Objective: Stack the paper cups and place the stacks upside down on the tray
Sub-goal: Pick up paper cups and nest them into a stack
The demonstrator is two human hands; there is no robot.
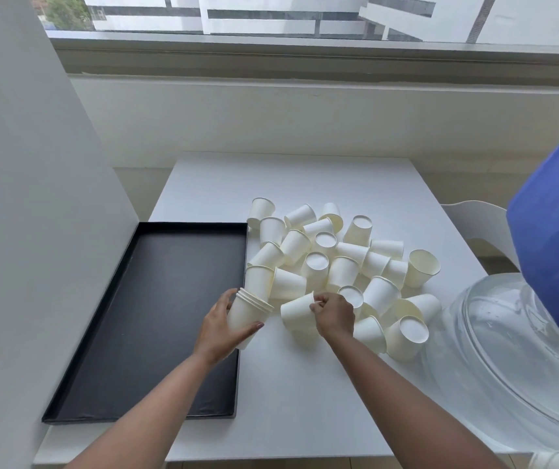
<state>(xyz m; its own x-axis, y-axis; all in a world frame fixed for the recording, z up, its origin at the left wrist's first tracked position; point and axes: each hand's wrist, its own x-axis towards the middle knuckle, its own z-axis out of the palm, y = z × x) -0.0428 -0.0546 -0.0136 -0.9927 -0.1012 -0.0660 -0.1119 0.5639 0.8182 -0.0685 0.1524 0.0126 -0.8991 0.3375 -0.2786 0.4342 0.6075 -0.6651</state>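
Observation:
My left hand (221,328) grips a short stack of white paper cups (248,311), tilted with the rims up and to the right, at the right edge of the black tray (156,319). My right hand (334,314) pinches the rim of a single paper cup (296,311) lying on its side on the white table. Behind both hands lies a loose pile of several paper cups (339,262), some on their sides, some upside down. Nothing lies in the tray.
A large clear glass bowl (515,360) stands at the table's right front. A blue shape (555,258) hangs over the right side. A white wall panel (27,231) borders the tray's left. A white chair (477,221) stands beyond the table's right edge.

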